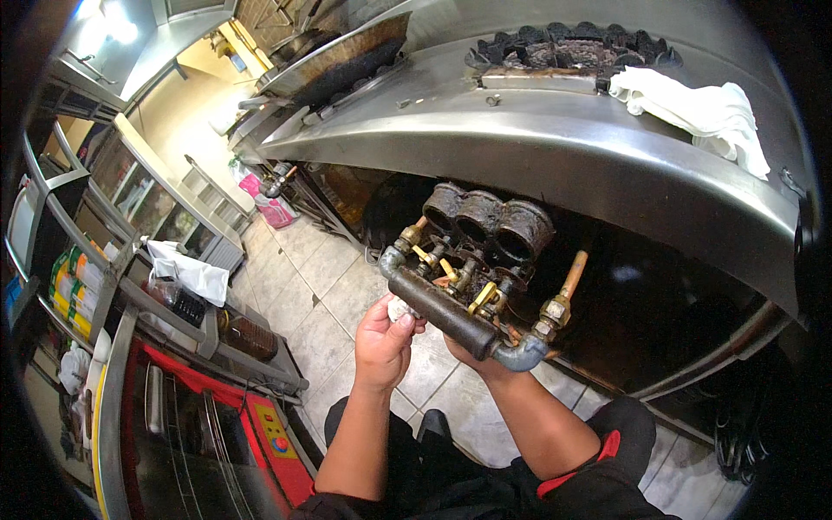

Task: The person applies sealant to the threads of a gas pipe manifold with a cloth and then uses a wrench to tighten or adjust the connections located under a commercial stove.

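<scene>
A thick dark pipe, the gas manifold of a wok range, slants in front of me with metal elbows at both ends. Small brass valves with yellow levers sit along its far side. Behind them are three soot-caked burner rings. At the pipe's near-left side, my left hand pinches a crumpled white wad, perhaps cloth or paper. My right hand reaches beneath the pipe's right half; its fingers are hidden there, so what it grips cannot be seen.
Above the pipe juts the range's steel front edge, with a white cloth draped beside a black burner. A wok sits farther left. A red-framed appliance and a shelf with bottles stand left. Tiled floor lies below.
</scene>
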`<state>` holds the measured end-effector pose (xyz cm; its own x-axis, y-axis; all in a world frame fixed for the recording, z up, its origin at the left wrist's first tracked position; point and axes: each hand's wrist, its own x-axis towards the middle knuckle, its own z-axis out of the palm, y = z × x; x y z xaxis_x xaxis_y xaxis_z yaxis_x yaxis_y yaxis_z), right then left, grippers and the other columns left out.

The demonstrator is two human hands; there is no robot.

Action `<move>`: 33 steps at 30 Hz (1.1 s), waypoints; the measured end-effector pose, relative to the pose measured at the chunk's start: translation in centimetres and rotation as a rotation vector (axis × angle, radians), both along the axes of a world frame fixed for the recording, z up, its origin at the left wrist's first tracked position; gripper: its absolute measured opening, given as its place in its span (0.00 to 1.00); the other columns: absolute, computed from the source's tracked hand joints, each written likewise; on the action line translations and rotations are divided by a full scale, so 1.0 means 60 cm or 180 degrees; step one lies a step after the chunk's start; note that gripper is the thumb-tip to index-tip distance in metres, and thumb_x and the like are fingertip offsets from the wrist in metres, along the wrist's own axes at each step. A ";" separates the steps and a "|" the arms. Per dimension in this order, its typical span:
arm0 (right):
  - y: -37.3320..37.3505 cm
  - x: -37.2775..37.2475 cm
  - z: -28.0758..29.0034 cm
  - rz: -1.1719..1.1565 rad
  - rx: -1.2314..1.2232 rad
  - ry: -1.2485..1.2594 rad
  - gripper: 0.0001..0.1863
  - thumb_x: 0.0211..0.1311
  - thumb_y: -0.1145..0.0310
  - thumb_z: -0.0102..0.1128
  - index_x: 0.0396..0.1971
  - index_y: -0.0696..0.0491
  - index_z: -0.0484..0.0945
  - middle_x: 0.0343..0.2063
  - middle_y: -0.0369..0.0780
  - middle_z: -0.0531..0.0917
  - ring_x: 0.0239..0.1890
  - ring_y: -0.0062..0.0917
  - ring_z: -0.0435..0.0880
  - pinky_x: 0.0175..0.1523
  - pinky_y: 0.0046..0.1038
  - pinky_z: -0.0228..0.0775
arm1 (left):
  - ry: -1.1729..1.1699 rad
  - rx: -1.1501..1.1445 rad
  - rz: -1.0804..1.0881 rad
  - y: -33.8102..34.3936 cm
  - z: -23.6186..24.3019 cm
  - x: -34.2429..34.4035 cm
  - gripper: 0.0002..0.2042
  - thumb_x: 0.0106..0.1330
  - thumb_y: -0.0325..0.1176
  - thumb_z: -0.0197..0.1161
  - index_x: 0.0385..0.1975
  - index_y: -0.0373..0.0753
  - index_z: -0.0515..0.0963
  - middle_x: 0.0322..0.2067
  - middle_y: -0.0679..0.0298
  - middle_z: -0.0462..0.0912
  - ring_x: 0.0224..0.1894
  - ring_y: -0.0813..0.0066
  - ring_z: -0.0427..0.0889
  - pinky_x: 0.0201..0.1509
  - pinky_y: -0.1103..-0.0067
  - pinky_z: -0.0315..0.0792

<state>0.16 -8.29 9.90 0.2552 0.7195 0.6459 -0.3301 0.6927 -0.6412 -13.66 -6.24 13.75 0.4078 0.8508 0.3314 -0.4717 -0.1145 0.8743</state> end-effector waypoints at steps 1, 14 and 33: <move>-0.001 -0.001 0.000 -0.0419 -0.0141 -0.0448 0.20 0.68 0.62 0.50 0.55 0.57 0.68 0.48 0.42 0.78 0.48 0.26 0.80 0.54 0.29 0.74 | -0.0005 0.0037 0.0054 -0.003 -0.001 0.002 0.21 0.64 0.29 0.61 0.56 0.29 0.68 0.40 0.62 0.79 0.38 0.77 0.76 0.43 0.81 0.71; 0.027 -0.005 -0.061 -0.0297 -0.0643 0.0707 0.15 0.61 0.66 0.53 0.47 0.54 0.74 0.38 0.40 0.81 0.35 0.26 0.81 0.40 0.30 0.76 | -0.0028 0.0280 0.1105 -0.008 -0.014 0.006 0.07 0.66 0.27 0.59 0.41 0.32 0.76 0.35 0.62 0.78 0.33 0.78 0.75 0.38 0.81 0.70; 0.001 0.301 0.071 0.1800 0.1279 0.1474 0.28 0.63 0.51 0.52 0.53 0.58 0.71 0.50 0.50 0.77 0.53 0.44 0.76 0.56 0.50 0.69 | 0.1278 0.2374 0.2901 -0.050 0.047 0.014 0.04 0.63 0.21 0.58 0.36 0.33 0.74 0.37 0.55 0.77 0.40 0.69 0.76 0.45 0.76 0.70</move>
